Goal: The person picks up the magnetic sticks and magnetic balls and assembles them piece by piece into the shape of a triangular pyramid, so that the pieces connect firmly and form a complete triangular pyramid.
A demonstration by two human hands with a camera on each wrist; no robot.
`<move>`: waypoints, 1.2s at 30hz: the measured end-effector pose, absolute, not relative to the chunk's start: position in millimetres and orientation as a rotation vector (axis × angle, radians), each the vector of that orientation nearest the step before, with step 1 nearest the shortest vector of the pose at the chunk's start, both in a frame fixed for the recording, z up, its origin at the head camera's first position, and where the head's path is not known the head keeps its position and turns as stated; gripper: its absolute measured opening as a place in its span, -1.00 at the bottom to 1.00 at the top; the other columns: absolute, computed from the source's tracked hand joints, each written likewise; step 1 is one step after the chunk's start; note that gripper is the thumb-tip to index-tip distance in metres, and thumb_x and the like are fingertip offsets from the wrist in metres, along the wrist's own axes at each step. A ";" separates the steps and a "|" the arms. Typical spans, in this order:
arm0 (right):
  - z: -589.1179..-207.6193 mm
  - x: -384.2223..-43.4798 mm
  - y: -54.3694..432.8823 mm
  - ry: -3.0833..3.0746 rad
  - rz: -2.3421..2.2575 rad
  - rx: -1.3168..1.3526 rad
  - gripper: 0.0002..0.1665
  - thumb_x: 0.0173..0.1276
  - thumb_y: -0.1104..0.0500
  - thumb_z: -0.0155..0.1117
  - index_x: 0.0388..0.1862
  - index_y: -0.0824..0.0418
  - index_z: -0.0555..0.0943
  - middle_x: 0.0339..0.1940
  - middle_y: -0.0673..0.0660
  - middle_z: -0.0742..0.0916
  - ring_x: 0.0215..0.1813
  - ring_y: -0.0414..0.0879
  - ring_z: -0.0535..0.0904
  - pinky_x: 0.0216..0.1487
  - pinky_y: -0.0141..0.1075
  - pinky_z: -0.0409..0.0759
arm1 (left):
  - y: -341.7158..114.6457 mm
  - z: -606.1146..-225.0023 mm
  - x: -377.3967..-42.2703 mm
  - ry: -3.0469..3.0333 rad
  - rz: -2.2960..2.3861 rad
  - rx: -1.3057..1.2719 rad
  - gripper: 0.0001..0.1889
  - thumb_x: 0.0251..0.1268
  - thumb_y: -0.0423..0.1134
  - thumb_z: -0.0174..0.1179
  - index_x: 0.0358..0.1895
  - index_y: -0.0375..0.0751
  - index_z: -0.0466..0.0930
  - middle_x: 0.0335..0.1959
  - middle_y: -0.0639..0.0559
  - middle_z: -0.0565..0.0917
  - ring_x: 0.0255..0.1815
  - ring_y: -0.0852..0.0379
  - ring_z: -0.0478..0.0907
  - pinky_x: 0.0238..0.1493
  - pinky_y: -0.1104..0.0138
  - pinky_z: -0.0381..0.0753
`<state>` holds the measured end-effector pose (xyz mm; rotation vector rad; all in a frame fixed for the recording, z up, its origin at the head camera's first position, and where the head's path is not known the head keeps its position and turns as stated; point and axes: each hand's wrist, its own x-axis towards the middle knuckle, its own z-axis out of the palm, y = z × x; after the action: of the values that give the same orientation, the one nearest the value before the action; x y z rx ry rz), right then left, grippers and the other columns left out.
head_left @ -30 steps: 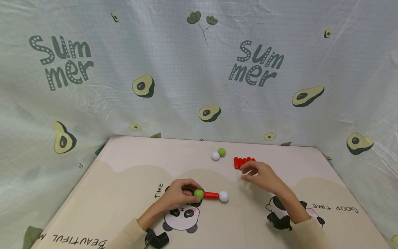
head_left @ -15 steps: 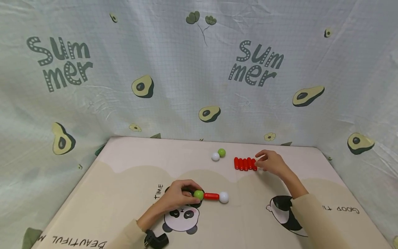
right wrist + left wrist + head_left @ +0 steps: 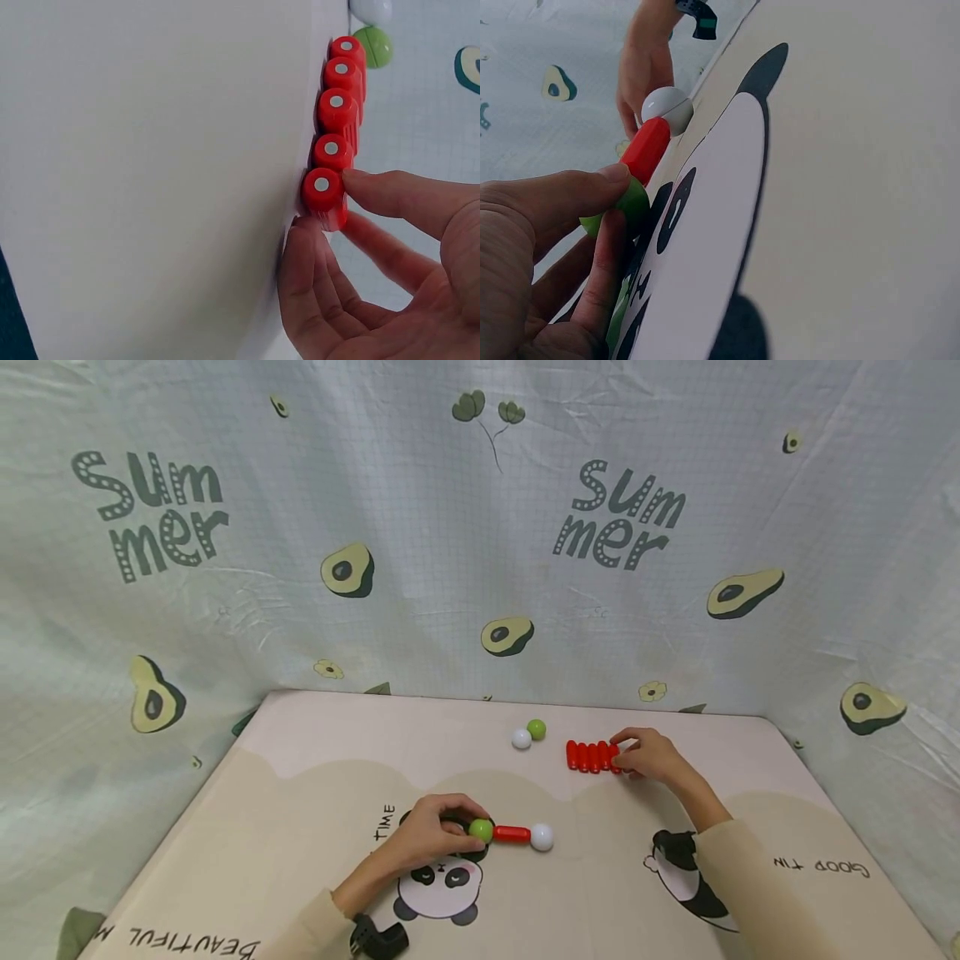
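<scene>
In the head view my left hand pinches a green ball between thumb and fingers. A short red rod joins that ball to a white ball, making one straight piece along the table. Farther back, my right hand is at the right end of a row of red rods. The right wrist view has its thumb and fingertips on either side of the end rod, which still lies beside its neighbours. Pale round dots mark the rods' ends.
Behind the joined piece, a loose white ball and green ball sit side by side, left of the rod row. The table has a printed panda cover, and a patterned cloth hangs along its back edge.
My right hand has moved right and back, from in front of the red rods to the row's right end, where its fingers have closed in on the end rod. The left hand stays put.
</scene>
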<state>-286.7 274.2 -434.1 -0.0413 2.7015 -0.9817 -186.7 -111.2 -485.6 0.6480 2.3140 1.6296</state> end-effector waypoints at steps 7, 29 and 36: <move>-433.7 -284.0 273.9 2.717 -1.009 0.005 -0.47 0.37 0.21 0.32 0.24 0.41 0.45 -0.04 0.39 0.69 -0.31 -0.04 0.64 -0.18 -0.26 0.75 | -111.0 -485.9 -187.0 2.304 1.641 0.642 -0.67 0.18 -0.23 0.52 0.03 -0.10 0.75 -0.05 -0.07 0.77 -0.12 0.22 0.67 -0.11 0.49 0.66; -419.1 -262.9 266.8 2.859 -0.992 -0.123 -0.49 0.39 0.26 0.31 0.23 0.41 0.42 -0.19 0.30 0.70 -0.34 -0.05 0.59 -0.28 -0.26 0.67 | -111.1 -486.7 -187.5 2.327 1.625 0.649 -0.68 0.17 -0.22 0.53 0.01 -0.05 0.75 -0.06 -0.03 0.78 -0.10 0.23 0.67 -0.10 0.49 0.65; -408.7 -254.1 244.2 2.822 -1.056 -0.228 -0.50 0.35 0.27 0.36 0.22 0.39 0.46 -0.14 0.28 0.70 -0.28 -0.06 0.63 -0.24 -0.26 0.70 | -111.3 -486.8 -188.3 2.326 1.635 0.654 -0.67 0.17 -0.22 0.53 0.01 -0.06 0.76 -0.06 -0.03 0.78 -0.09 0.22 0.67 -0.09 0.49 0.65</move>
<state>-254.1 244.2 -408.7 -0.2285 2.8221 -1.0563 -188.3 -111.3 -486.8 0.6545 2.3264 1.6351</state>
